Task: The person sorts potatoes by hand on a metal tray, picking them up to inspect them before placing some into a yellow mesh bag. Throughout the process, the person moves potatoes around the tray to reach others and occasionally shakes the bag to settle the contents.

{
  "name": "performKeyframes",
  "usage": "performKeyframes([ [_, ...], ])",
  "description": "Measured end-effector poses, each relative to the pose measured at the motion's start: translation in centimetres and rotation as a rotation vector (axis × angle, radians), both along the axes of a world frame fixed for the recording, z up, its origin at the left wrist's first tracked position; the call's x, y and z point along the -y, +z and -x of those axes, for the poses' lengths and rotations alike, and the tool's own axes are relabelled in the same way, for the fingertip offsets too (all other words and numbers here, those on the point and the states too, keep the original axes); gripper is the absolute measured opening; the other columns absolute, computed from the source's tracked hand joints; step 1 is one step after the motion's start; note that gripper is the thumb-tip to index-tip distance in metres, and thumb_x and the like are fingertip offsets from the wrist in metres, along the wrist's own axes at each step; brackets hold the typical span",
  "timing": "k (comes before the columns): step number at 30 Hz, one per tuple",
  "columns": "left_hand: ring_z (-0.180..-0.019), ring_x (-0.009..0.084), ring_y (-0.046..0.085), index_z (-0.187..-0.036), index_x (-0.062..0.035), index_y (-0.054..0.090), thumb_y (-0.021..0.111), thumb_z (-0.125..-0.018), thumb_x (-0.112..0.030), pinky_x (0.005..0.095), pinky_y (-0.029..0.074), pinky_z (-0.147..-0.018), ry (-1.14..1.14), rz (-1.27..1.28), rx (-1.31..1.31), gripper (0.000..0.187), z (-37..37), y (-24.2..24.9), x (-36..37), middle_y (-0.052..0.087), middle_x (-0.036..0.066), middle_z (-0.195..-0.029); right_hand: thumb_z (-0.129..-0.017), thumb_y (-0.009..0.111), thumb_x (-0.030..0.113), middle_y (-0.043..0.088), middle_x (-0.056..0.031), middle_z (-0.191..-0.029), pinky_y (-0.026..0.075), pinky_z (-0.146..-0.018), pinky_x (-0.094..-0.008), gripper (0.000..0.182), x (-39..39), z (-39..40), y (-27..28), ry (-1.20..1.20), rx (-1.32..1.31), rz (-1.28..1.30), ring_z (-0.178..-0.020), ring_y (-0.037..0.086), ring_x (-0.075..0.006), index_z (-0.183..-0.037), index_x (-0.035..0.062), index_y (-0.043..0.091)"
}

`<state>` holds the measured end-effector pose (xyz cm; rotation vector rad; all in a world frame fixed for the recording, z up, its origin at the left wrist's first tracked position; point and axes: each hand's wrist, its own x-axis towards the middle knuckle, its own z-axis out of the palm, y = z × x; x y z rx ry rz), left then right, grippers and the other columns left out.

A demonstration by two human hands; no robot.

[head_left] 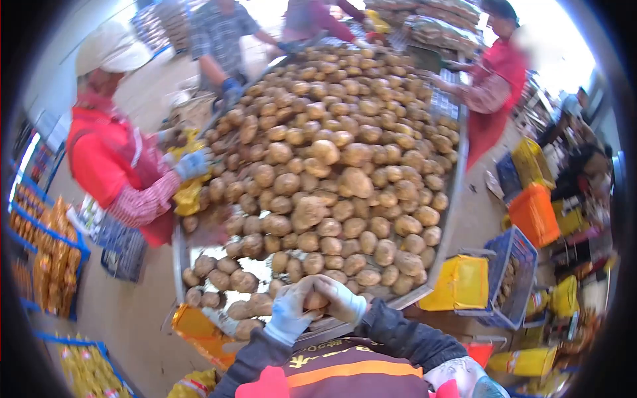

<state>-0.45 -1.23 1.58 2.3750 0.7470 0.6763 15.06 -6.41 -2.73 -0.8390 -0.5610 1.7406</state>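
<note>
At the near edge of the metal sorting table (446, 247), my left hand (290, 310) and my right hand (341, 300) meet around one potato (316, 302). Both wear pale gloves, and the fingers of each are closed on it. Part of that potato is covered by the gloves. Just beyond my hands a big heap of brown potatoes (345, 192) spreads over the table. A few loose potatoes (243, 281) lie to the left of my left hand.
A co-worker in red (109, 152) stands at the left, gloved hands at a yellow bag (190, 189). Other people work along the far and right sides. A yellow bin (458, 284) and blue crate (524, 262) stand right; an orange container (199, 331) is near left.
</note>
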Motion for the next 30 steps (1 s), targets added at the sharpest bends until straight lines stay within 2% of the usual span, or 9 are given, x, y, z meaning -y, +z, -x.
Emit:
performKeyframes([
  [1, -0.099, 0.0175, 0.057, -0.131, -0.0053, 0.047, 0.077, -0.072, -0.020, 0.0298, 0.047, -0.082, -0.002, 0.582, 0.300, 0.068, -1.0, 1.1, 0.9, 0.061, 0.008, -0.114, -0.090, 0.053, 0.052, 0.062, -0.0080, -0.112, 0.049, -0.088, -0.0373, 0.055, 0.6, -1.6, 1.0, -0.060, -0.200, 0.123, -0.102, 0.060, -0.0213, -0.122, 0.0082, 0.051],
  [2, -0.103, 0.0130, 0.053, -0.132, -0.0026, 0.045, 0.070, -0.083, -0.021, 0.0262, 0.046, -0.084, 0.104, 0.704, 0.474, 0.057, -1.1, -0.1, 1.9, 0.058, 0.007, -0.117, -0.089, 0.053, 0.056, 0.063, -0.0083, -0.109, 0.051, -0.083, -0.0372, 0.057, 1.2, -3.1, 1.9, -0.116, -0.409, 0.236, -0.098, 0.062, -0.0211, -0.120, 0.0085, 0.053],
  [4, -0.103, 0.0158, 0.054, -0.132, -0.0004, 0.044, 0.061, -0.091, -0.024, 0.0293, 0.045, -0.088, 0.145, 0.699, 0.641, 0.050, -2.5, -1.0, 1.7, 0.057, 0.009, -0.117, -0.089, 0.048, 0.060, 0.064, -0.0104, -0.105, 0.053, -0.074, -0.0389, 0.059, 2.6, -6.4, 1.8, -0.254, -0.435, 0.235, -0.091, 0.064, -0.0237, -0.119, 0.0093, 0.054],
  [10, -0.106, 0.0208, 0.054, -0.126, 0.0019, 0.048, 0.053, -0.095, -0.025, 0.0338, 0.044, -0.092, 0.023, 0.507, 0.248, 0.041, -3.1, -4.5, 2.1, 0.055, 0.012, -0.116, -0.087, 0.047, 0.063, 0.064, -0.0134, -0.105, 0.055, -0.071, -0.0417, 0.065, 10.1, -13.9, -0.7, -0.344, -0.504, 0.012, -0.091, 0.065, -0.0264, -0.123, 0.0096, 0.053],
  [13, -0.107, 0.0229, 0.054, -0.120, 0.0015, 0.050, 0.051, -0.095, -0.018, 0.0345, 0.044, -0.093, 0.081, 0.631, 0.227, 0.032, -3.2, -4.5, 3.2, 0.055, 0.013, -0.116, -0.087, 0.053, 0.058, 0.063, -0.0149, -0.108, 0.054, -0.074, -0.0456, 0.062, 16.0, -18.4, -1.2, -0.689, -0.475, 0.100, -0.093, 0.064, -0.0303, -0.120, 0.0061, 0.053],
  [17, -0.094, 0.0205, 0.055, -0.115, 0.0001, 0.054, 0.048, -0.096, -0.020, 0.0338, 0.046, -0.084, 0.045, 0.470, 0.106, 0.028, -2.4, -7.0, 2.7, 0.057, 0.012, -0.109, -0.086, 0.053, 0.059, 0.061, -0.0148, -0.112, 0.053, -0.080, -0.0538, 0.061, 22.9, -22.9, -2.6, -1.081, -0.367, 0.163, -0.099, 0.062, -0.0354, -0.119, 0.0080, 0.053],
  [20, -0.085, 0.0196, 0.054, -0.111, -0.0001, 0.056, 0.048, -0.096, -0.020, 0.0324, 0.046, -0.079, 0.099, 0.469, 0.103, 0.026, -3.3, -6.4, 3.4, 0.059, 0.012, -0.105, -0.086, 0.052, 0.059, 0.062, -0.0150, -0.111, 0.053, -0.079, -0.0552, 0.060, 26.2, -24.8, -3.6, -1.156, -0.403, 0.172, -0.099, 0.062, -0.0359, -0.119, 0.0086, 0.053],
  [22, -0.086, 0.0199, 0.056, -0.109, 0.0005, 0.058, 0.049, -0.096, -0.018, 0.0316, 0.047, -0.080, 0.202, 0.743, 0.120, 0.025, -5.1, -3.0, 4.7, 0.060, 0.011, -0.102, -0.087, 0.051, 0.060, 0.062, -0.0157, -0.110, 0.055, -0.075, -0.0539, 0.061, 27.1, -25.5, -3.7, -1.169, -0.402, 0.163, -0.097, 0.063, -0.0359, -0.119, 0.0087, 0.053],
  [30, -0.091, 0.0212, 0.059, -0.107, 0.0017, 0.059, 0.050, -0.095, -0.018, 0.0328, 0.048, -0.083, 0.200, 0.640, 0.130, 0.025, -3.7, -6.8, 4.9, 0.062, 0.011, -0.098, -0.086, 0.052, 0.061, 0.063, -0.0150, -0.106, 0.055, -0.074, -0.0497, 0.061, 26.1, -26.2, -2.8, -1.064, -0.325, 0.168, -0.095, 0.064, -0.0348, -0.118, 0.0096, 0.054],
])
